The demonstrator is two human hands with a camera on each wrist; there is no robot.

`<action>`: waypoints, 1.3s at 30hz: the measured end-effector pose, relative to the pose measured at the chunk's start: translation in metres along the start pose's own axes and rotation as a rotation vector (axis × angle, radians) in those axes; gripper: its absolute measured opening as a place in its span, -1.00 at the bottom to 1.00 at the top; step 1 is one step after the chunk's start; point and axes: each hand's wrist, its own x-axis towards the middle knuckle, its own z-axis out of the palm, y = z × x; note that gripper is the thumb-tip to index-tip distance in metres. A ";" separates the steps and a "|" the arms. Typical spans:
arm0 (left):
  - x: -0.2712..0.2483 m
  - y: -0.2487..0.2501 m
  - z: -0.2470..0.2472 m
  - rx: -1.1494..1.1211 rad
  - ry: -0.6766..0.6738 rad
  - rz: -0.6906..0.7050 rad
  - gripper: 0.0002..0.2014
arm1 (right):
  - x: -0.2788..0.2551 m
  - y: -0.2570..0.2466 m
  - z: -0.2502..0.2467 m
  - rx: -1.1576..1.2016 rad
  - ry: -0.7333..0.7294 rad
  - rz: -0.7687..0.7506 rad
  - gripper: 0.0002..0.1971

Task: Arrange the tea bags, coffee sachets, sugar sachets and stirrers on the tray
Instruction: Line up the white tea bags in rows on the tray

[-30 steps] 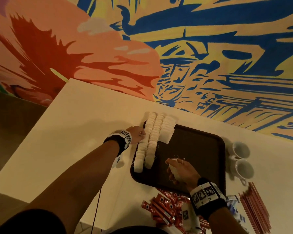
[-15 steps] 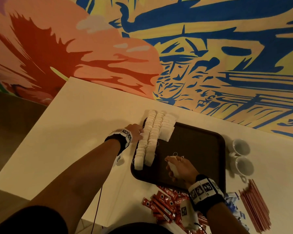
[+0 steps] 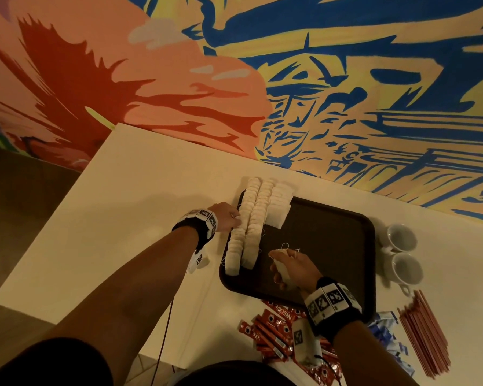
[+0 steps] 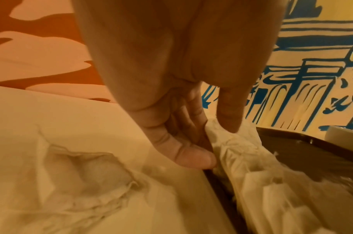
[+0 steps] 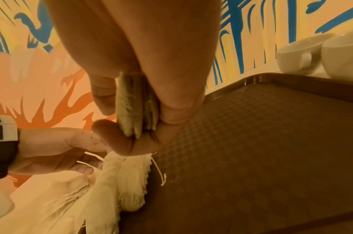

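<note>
While the left hand [image 3: 226, 217] braces the outer side of the tea bag rows [image 3: 250, 222] at the left rim of the tray [image 3: 332, 246], head view centre, the right hand [image 3: 293, 267] hovers lower centre over the tray, pinching a small stack of tea bags [image 3: 281, 270]. Coffee sachets [image 3: 271, 331], sugar sachets [image 3: 385, 330] and stirrers [image 3: 424, 332] sit off the tray along the bottom right, on the worktop [image 3: 140, 207]; two cups [image 3: 402, 252] stand right of the tray. Risk, as I judge it: rows run over the far rim, so a hard nudge could tip bags onto the worktop.

Left wrist view: fingers [image 4: 191, 156] straight, tips against the row at the tray edge, thumb on top of the bags, nothing gripped. One loose tea bag [image 4: 79, 177] lies lower left, outside the tray; easy to forget. Pressing too hard here could crumple the soft bags or topple the row.

Right wrist view: fingers [image 5: 103, 95] and thumb clamp the held stack [image 5: 131, 104] edge-on, centre frame. Loose strings [image 5: 161, 174] trail off the rows below; likely snag when the stack goes down, dragging neighbours out of line. Held bags could also fan apart on release.
</note>
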 end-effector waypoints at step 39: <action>-0.082 0.002 0.038 -0.254 0.338 0.047 -0.89 | -0.015 0.011 -0.013 0.311 -0.114 -0.043 -0.69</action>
